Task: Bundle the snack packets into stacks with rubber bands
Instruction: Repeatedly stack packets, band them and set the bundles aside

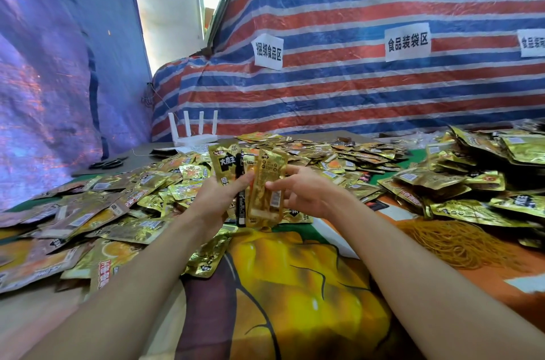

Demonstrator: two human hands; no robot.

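Note:
I hold several gold snack packets (pixel 267 182) upright above the table's middle, pressed together as a small stack. My left hand (pixel 219 197) grips the stack from the left, thumb across its front. My right hand (pixel 303 191) pinches the front packet from the right. A wide heap of loose gold and brown packets (pixel 141 191) covers the table behind and to the left. A mound of tan rubber bands (pixel 460 241) lies to the right of my right forearm. No band is visible on the held stack.
Bundled packets are piled at the right (pixel 486 179). A white router (pixel 194 135) and black scissors (pixel 107 164) sit at the back left. A striped tarp (pixel 354 88) with paper signs closes off the back. A printed yellow cloth (pixel 295 286) covers the near table.

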